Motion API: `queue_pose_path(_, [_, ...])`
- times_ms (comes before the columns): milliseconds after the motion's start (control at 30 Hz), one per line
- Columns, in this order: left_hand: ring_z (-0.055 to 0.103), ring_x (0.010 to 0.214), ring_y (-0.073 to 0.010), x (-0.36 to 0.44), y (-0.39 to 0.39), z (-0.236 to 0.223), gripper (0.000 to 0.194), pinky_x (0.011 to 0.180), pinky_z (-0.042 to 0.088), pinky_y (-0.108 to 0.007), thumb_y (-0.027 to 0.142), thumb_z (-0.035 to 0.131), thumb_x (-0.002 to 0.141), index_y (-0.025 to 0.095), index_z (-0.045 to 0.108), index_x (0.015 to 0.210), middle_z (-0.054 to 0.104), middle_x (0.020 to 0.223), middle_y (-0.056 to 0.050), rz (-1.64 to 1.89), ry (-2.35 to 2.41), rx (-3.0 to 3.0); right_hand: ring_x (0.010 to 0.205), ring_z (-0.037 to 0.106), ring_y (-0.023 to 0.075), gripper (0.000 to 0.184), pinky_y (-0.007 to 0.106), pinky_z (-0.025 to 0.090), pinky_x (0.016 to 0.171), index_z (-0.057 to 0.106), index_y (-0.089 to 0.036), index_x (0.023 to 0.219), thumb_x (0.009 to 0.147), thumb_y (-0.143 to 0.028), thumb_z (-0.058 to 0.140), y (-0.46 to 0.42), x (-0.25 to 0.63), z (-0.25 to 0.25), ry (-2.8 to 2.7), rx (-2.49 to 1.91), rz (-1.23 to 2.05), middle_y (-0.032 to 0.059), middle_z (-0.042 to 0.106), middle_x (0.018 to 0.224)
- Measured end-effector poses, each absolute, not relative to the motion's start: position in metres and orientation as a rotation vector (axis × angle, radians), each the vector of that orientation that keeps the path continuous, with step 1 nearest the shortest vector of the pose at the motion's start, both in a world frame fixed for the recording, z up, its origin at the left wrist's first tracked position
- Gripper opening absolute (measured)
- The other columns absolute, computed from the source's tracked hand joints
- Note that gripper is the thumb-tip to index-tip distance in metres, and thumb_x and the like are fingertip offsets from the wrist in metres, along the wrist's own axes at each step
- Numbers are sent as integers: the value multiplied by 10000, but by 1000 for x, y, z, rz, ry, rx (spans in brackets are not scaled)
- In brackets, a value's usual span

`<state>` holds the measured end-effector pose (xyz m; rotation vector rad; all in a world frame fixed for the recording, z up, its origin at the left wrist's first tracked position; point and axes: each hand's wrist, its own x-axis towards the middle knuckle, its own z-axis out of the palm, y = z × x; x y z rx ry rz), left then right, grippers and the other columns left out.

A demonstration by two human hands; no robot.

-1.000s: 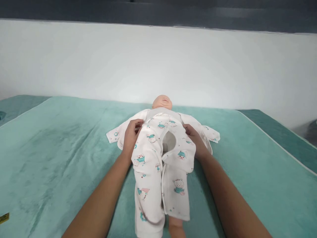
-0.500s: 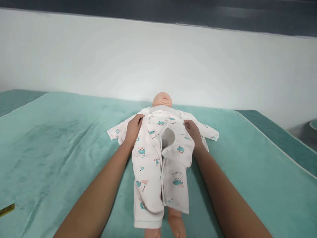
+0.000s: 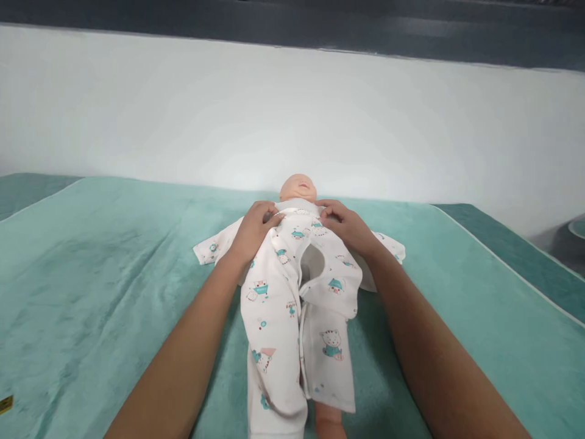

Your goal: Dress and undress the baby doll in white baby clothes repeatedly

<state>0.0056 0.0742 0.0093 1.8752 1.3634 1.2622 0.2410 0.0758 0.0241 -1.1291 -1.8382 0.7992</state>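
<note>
A baby doll [image 3: 298,187] lies on its back, its head by the wall, in a white long-sleeved top [image 3: 214,245]. White printed trousers [image 3: 274,292] with an open crotch cover its front from the chest down. One lower leg shows below the right trouser leg. My left hand [image 3: 256,230] rests at the upper left corner of the trousers, its thumb and fingers curved apart at the waistband. My right hand [image 3: 350,230] lies at the opposite corner, index finger stretched towards the doll's neck and thumb lower on the cloth. Both hands touch the clothes.
A green padded mat [image 3: 114,292] with pale seams spreads under the doll. Behind it rises a white wall [image 3: 292,116] with a dark band on top. A small yellow label [image 3: 6,403] sits at the left edge, and a roundish object [image 3: 578,229] at the far right.
Both my hands have moved up and inward from the trousers' sides to the chest near the neck. Their pinched fingers have spread. The view has shifted slightly.
</note>
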Motion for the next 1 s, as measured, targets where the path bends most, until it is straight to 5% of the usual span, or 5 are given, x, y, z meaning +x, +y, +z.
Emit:
queue_pose_path(133, [556,794,-192,7,86,13,205,772,429,-312,390,493,881,219,558,787,644,843,-20,1085,1428,1990,1122,548,268,250,413,398,935,554,-219,730,789,-448,634,87,242,26,-1907,-1087,892,55,621,1285])
queue_pose_path(233, [518,684,-190,7,94,11,186,704,396,-301,355,473,899,228,521,772,560,659,4,1064,1566,1968,835,564,207,233,344,402,765,514,-226,729,816,-423,601,96,235,24,-1915,-1271,655,19,686,917])
queue_pose_path(367, [533,686,-201,7,105,6,171,699,391,-306,314,474,894,226,505,750,539,638,-2,1105,1692,1895,635,446,153,204,293,322,626,477,-234,715,833,-379,557,109,221,26,-1882,-1438,441,-34,532,637])
queue_pose_path(733, [618,951,-185,5,94,-19,237,862,475,-315,160,479,811,213,609,1001,666,1022,-52,1385,1417,1818,840,602,181,187,336,452,828,587,-221,826,727,-367,646,104,225,-4,-1455,-1207,674,12,663,866])
queue_pose_path(1000, [593,869,-210,-12,35,-29,226,799,466,-326,194,505,752,227,627,939,686,942,-30,1207,1553,1825,899,615,223,201,377,468,839,619,-218,891,713,-300,571,41,236,-16,-1391,-1306,563,54,692,941])
